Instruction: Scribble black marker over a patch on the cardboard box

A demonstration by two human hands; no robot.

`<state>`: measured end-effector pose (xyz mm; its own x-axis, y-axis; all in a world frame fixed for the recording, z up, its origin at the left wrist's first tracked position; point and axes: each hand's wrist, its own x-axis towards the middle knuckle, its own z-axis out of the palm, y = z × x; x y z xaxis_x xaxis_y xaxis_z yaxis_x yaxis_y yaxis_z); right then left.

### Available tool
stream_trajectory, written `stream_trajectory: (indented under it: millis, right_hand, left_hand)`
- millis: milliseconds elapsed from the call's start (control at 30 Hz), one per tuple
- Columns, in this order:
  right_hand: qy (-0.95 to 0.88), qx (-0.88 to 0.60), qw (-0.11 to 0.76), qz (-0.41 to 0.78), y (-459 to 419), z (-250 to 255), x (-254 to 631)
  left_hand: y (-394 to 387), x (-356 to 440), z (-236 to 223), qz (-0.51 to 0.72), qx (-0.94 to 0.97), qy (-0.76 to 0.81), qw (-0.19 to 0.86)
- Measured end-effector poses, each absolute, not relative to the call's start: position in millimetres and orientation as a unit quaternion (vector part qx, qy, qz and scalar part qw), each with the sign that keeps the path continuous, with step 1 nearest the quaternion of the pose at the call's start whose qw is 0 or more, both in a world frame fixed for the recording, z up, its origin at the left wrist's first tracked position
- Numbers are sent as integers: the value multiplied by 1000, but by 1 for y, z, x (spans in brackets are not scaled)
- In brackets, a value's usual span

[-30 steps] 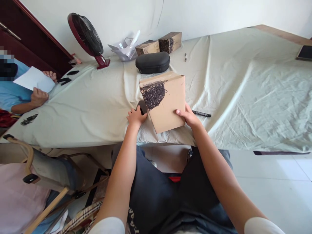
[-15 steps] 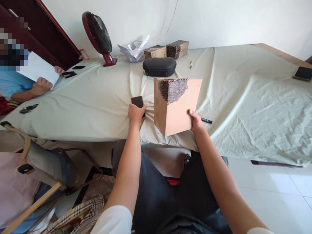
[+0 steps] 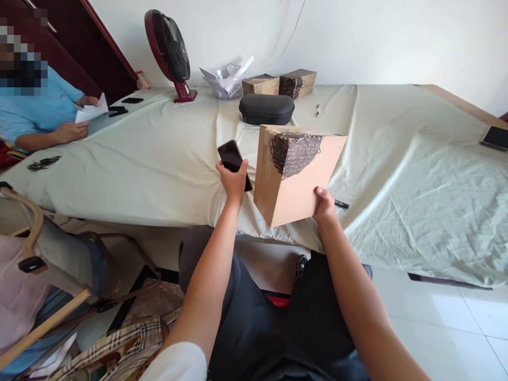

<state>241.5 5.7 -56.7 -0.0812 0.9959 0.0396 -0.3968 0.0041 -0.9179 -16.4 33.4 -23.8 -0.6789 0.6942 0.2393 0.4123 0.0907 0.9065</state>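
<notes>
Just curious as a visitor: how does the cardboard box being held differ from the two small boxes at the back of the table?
The large tan cardboard box is tilted, gripped by the right hand; the two small brown cardboard boxes lie flat, untouched, and look smaller. All carry black scribbles.

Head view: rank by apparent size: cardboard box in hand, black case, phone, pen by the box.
1. cardboard box, right hand grips it; nearest, so boosted
2. black case, farther back
3. phone, in left hand
4. pen, mostly hidden
</notes>
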Motion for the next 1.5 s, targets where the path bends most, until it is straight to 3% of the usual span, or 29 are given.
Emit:
stream_trajectory:
  millis: [133, 267, 467, 1133, 1233, 1367, 1500]
  right_hand:
    - [-486, -338, 596, 542, 9, -62, 239]
    - [-611, -288, 565, 473, 12, -63, 238]
    - [-642, -296, 539, 458, 11, -65, 237]
    - [-641, -307, 540, 450, 4, -62, 236]
    - [-643, -305, 540, 450, 3, -61, 236]
    - [-629, -319, 538, 462, 3, -61, 236]
    - [-617, -320, 540, 475, 3, -63, 238]
  left_hand:
    - [14, -15, -23, 689, 357, 608, 168]
    - [-3, -22, -19, 713, 435, 542, 100]
    - [-16, -22, -5, 706, 539, 459, -29]
    - [-23, -29, -3, 658, 537, 527, 5]
    - [-12, -48, -6, 598, 478, 642, 43]
    - [-4, -71, -12, 377, 477, 790, 84]
    - [-2, -74, -22, 221, 511, 827, 80]
